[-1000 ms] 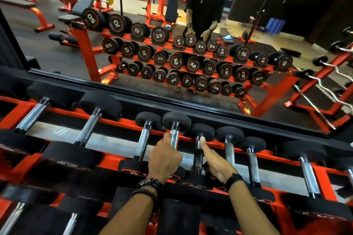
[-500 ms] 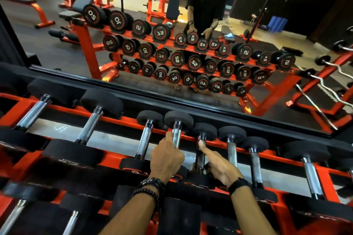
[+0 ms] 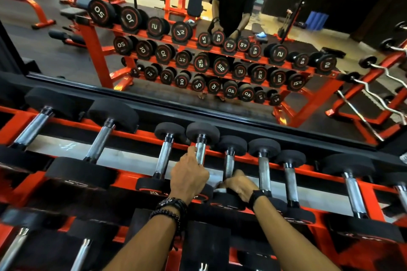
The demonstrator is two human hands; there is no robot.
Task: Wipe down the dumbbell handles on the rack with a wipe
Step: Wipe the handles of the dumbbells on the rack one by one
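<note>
Left hand (image 3: pixel 189 178) grips dumbbell handle (image 3: pixel 200 153); right hand (image 3: pixel 239 185) grips neighbouring handle (image 3: pixel 229 166)

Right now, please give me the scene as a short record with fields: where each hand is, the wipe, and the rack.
left hand: left hand grips the near end of a small dumbbell handle on the top row
right hand: right hand curls round the near end of the next handle to the right
wipe: white wipe shows at the right hand's fingers
rack: orange rack, dumbbells in a row, chrome handles pointing away from the person
behind: mirror reflecting the rack and person
</note>
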